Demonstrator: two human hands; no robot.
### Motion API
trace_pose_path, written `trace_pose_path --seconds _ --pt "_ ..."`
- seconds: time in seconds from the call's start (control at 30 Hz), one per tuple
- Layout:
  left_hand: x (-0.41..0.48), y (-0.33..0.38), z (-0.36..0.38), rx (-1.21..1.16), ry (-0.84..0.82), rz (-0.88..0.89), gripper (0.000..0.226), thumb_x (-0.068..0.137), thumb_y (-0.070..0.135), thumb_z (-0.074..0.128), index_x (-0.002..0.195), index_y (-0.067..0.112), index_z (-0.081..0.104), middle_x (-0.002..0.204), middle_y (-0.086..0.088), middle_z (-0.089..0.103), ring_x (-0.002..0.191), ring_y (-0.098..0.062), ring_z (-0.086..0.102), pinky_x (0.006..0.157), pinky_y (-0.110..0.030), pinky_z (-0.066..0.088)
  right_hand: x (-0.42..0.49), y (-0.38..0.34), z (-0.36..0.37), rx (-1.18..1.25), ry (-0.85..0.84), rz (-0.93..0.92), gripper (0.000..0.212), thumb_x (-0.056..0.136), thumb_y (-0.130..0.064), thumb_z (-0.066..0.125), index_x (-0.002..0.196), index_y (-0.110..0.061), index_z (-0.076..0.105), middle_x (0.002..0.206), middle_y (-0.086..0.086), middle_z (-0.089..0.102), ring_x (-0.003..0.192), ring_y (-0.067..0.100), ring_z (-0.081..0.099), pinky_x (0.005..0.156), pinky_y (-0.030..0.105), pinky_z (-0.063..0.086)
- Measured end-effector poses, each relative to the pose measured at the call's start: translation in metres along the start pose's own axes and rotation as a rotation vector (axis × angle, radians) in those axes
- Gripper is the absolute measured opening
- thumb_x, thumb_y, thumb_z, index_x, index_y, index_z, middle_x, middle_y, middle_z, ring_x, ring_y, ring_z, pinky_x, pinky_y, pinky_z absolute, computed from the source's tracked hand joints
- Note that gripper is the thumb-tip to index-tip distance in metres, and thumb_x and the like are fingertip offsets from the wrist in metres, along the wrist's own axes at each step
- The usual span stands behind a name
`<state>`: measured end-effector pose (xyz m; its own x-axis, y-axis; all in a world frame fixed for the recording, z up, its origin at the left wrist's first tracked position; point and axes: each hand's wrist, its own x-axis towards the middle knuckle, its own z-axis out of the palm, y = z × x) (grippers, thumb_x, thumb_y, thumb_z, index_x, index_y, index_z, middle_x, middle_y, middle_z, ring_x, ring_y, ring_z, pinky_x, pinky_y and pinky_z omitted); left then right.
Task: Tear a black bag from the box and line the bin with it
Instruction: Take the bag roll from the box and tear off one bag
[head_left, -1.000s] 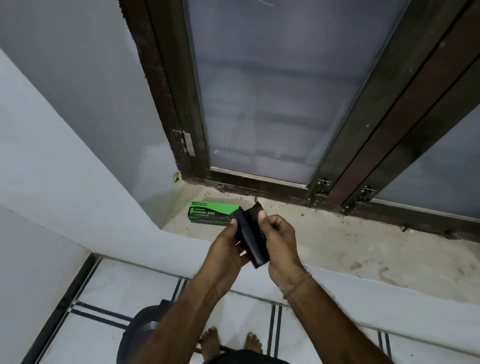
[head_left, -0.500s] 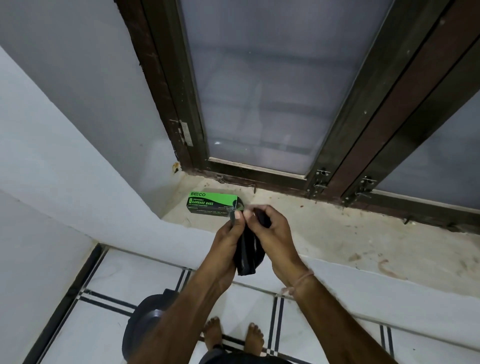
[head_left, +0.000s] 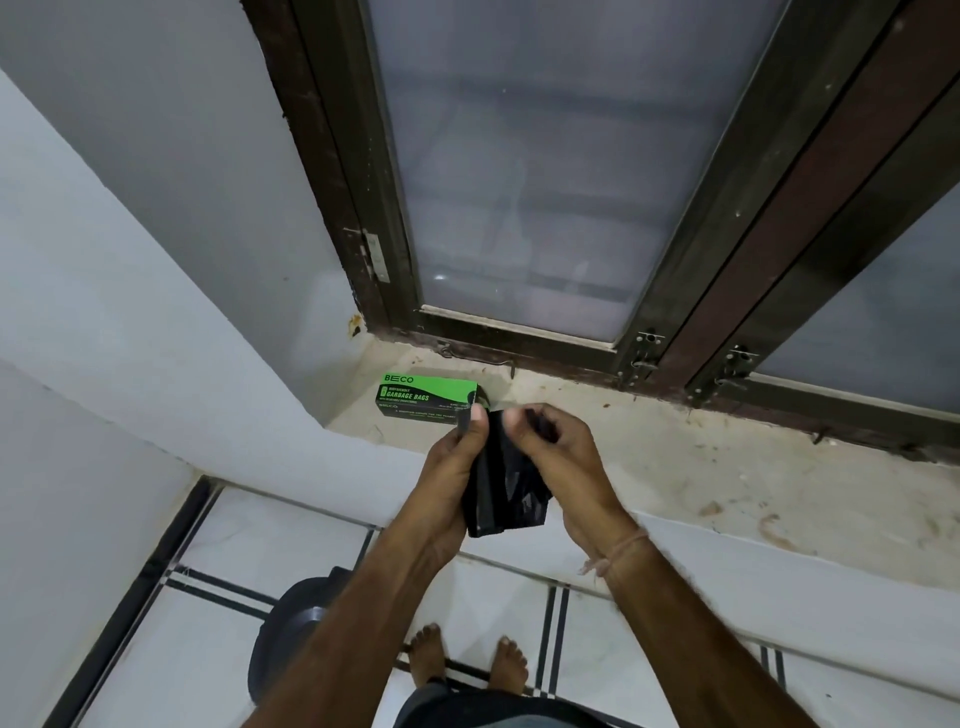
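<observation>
Black bag (head_left: 506, 488): folded, long axis hanging down, just in front of the green box (head_left: 427, 399).
Hands: your left hand (head_left: 451, 467) and right hand (head_left: 563, 467) each pinch its top edge.
Bin (head_left: 291, 631): below, nearer your left hand.

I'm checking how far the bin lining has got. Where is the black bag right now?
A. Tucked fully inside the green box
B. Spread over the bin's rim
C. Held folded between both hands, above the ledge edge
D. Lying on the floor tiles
C: the black bag hangs folded, pinched by the left hand and right hand; the bin is unlined.
</observation>
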<state>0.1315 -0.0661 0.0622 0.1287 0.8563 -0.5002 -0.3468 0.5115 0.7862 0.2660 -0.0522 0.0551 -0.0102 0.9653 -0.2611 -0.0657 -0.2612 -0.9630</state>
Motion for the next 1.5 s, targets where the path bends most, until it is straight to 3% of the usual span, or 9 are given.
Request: trace_pose_path --seconds 0.1,0.3,0.43,0.6,0.73,0.83,0.97,1.17,1.5 --pt "0.002 -0.002 -0.002 -0.006 0.011 -0.003 0.055 0.101 0.051 0.053 0.133 0.008 0.065 0.126 -0.016 0.073 0.119 -0.033 0.069 0.107 -0.052 0.051 0.006 0.011 -0.003 -0.148 0.073 -0.017 0.046 0.087 -0.056 0.07 0.089 -0.01 0.071 0.081 0.012 0.072 0.077 0.027 0.066 0.074 0.047 0.056" --pt "-0.001 -0.001 -0.001 0.03 0.027 -0.047 0.053 0.099 0.057 0.052 0.129 0.017 0.069 0.121 -0.01 0.076 0.116 -0.032 0.071 0.105 -0.053 0.053 0.01 0.014 -0.009 0.007 0.179 -0.001 0.022 0.108 -0.013 0.051 0.096 -0.009 0.068 0.093 0.012 0.071 0.088 0.022 0.062 0.078 0.035 0.053" --pt "-0.001 -0.003 0.001 0.033 0.011 -0.034 0.057 0.098 0.058 0.054 0.131 0.013 0.067 0.125 -0.015 0.074 0.12 -0.034 0.068 0.106 -0.051 0.052 0.0 0.005 -0.003 0.07 0.071 0.012 0.026 0.104 -0.034 0.06 0.104 -0.012 0.075 0.102 0.005 0.078 0.093 0.018 0.074 0.078 0.03 0.06" --pt "0.0 -0.007 -0.001 0.061 0.015 -0.026 0.063 0.096 0.062 0.052 0.131 0.012 0.067 0.123 -0.016 0.074 0.115 -0.032 0.071 0.097 -0.046 0.057 -0.001 0.011 -0.005 -0.052 0.107 0.012 0.028 0.102 -0.034 0.064 0.085 -0.012 0.065 0.07 0.001 0.061 0.067 0.019 0.055 0.049 0.026 0.045" --pt "-0.001 -0.006 -0.001 0.076 0.016 -0.039 0.065 0.096 0.066 0.049 0.128 0.012 0.069 0.121 -0.016 0.075 0.112 -0.033 0.072 0.096 -0.047 0.057 0.003 0.014 -0.009 -0.033 0.186 -0.053 0.021 0.107 -0.016 0.055 0.09 -0.009 0.067 0.08 0.001 0.065 0.077 0.016 0.057 0.065 0.028 0.048" --pt "-0.003 -0.006 0.0 0.066 0.019 -0.039 0.066 0.096 0.067 0.049 0.125 0.012 0.07 0.118 -0.019 0.075 0.104 -0.036 0.072 0.08 -0.043 0.058 -0.001 0.007 -0.008 -0.001 0.125 -0.014 0.025 0.107 -0.029 0.055 0.1 -0.015 0.074 0.088 -0.005 0.071 0.08 0.013 0.062 0.061 0.022 0.046" --pt "-0.004 -0.008 0.0 0.044 0.016 -0.017 0.066 0.098 0.063 0.051 0.132 0.008 0.066 0.126 -0.019 0.072 0.118 -0.037 0.068 0.098 -0.05 0.056 -0.007 0.007 -0.007 -0.133 -0.014 0.01 0.03 0.091 -0.045 0.075 0.09 -0.016 0.074 0.07 -0.003 0.066 0.06 0.013 0.056 0.046 0.022 0.039" --pt "-0.006 -0.008 -0.003 0.084 0.017 -0.037 0.062 0.095 0.067 0.047 0.127 0.018 0.07 0.116 -0.014 0.077 0.096 -0.026 0.074 0.069 -0.035 0.057 -0.002 0.014 -0.014 -0.08 0.113 0.029 0.023 0.106 -0.027 0.057 0.089 -0.012 0.063 0.076 0.006 0.06 0.069 0.023 0.051 0.044 0.024 0.043" --pt "-0.006 -0.007 -0.001 0.061 0.054 -0.021 0.063 0.097 0.062 0.049 0.129 0.012 0.068 0.123 -0.016 0.074 0.115 -0.032 0.071 0.1 -0.047 0.056 -0.009 0.006 -0.009 -0.071 0.018 0.062 0.027 0.097 -0.031 0.072 0.088 -0.005 0.069 0.067 0.006 0.062 0.056 0.02 0.055 0.042 0.023 0.04"
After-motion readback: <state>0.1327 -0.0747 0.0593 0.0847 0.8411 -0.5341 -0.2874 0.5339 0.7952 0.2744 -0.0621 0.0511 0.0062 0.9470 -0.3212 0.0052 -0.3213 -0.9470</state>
